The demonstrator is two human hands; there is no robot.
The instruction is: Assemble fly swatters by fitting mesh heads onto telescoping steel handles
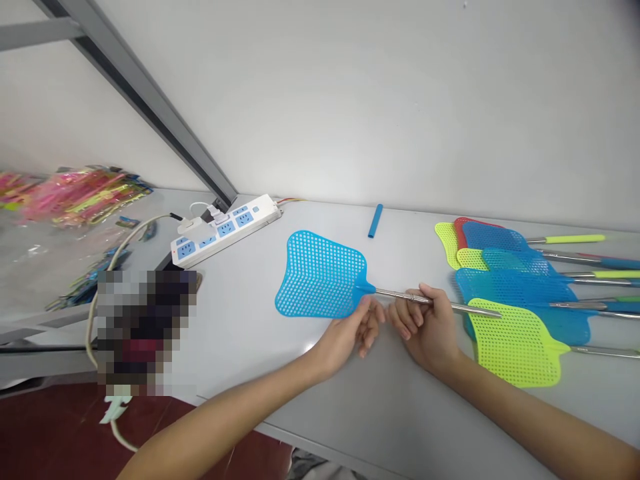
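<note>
A blue fly swatter (pixel 323 277) with a perforated head lies crosswise before me, its head to the left and its bare metal rod to the right. My right hand (pixel 430 327) is closed around that rod, thumb on top and fingers curled under it. My left hand (pixel 353 333) is at the lower right corner of the swatter's head, its thumb against the edge. The other left fingers are loosely bent and apart below the neck. Behind the swatter lies a short blue tube (pixel 375 221). The rod's free end reaches over a yellow fly swatter (pixel 515 347).
More blue, yellow and red fly swatters (pixel 515 287) overlap in a pile at the right. A white power strip (pixel 227 230) with plugs and a cable stands at the left. Beyond it are bagged, colourful items (pixel 85 197). A grey metal post (pixel 150 93) rises there.
</note>
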